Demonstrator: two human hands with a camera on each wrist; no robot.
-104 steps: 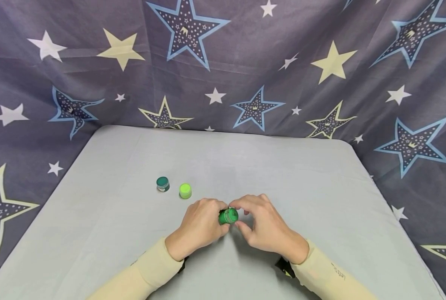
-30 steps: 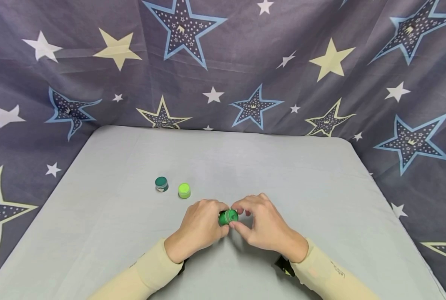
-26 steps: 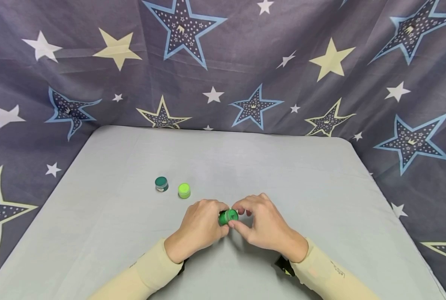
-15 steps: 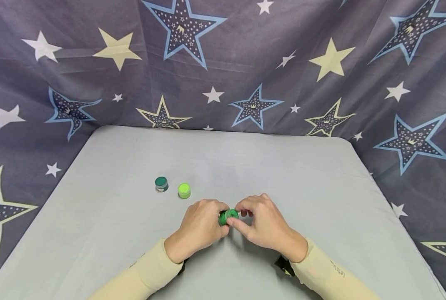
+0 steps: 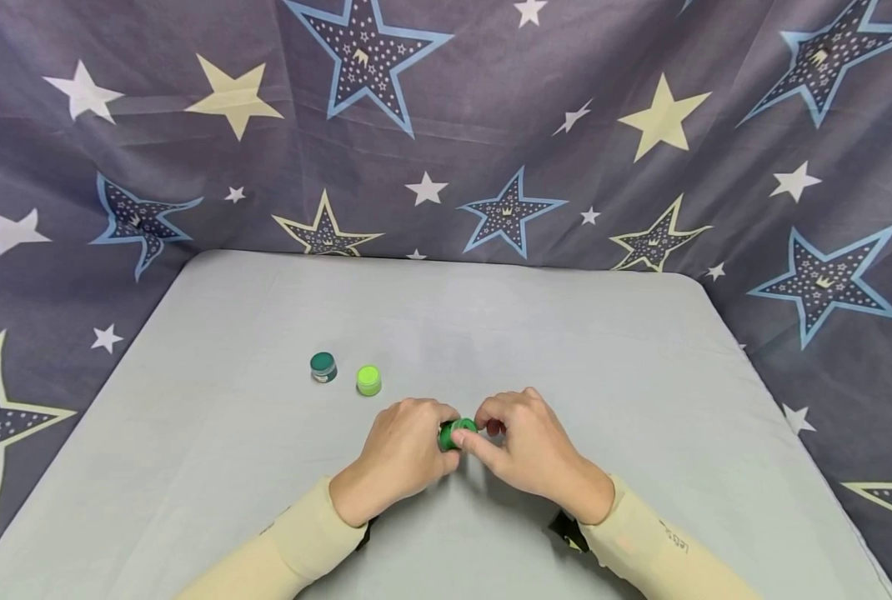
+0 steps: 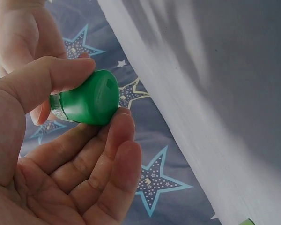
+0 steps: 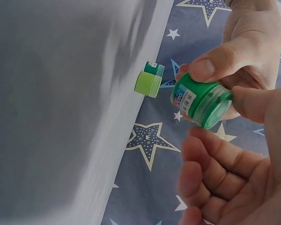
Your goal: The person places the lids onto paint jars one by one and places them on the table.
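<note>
A small green paint jar [image 5: 447, 437] with a white printed label lies tilted between the two hands. My left hand [image 5: 404, 446] grips its body, thumb on one side and fingers on the other. In the left wrist view the jar's smooth rounded end [image 6: 103, 96] shows past that thumb. My right hand [image 5: 524, 442] is at the opposite end, its straight thumb pressing the rim of the translucent lid [image 7: 215, 110]. The right fingers [image 7: 199, 164] are loosely bent close below the lid in the right wrist view.
A dark teal jar [image 5: 323, 367] and a lime green jar [image 5: 368, 381] stand side by side on the pale cloth-covered table [image 5: 566, 333], left of and beyond the hands. Behind the table hangs a dark star-patterned cloth [image 5: 431, 150].
My right thumb has moved up and leftward onto the lid's edge, while the right index finger has drawn slightly away to the right. The left hand keeps its grip; the other jars stay put.
</note>
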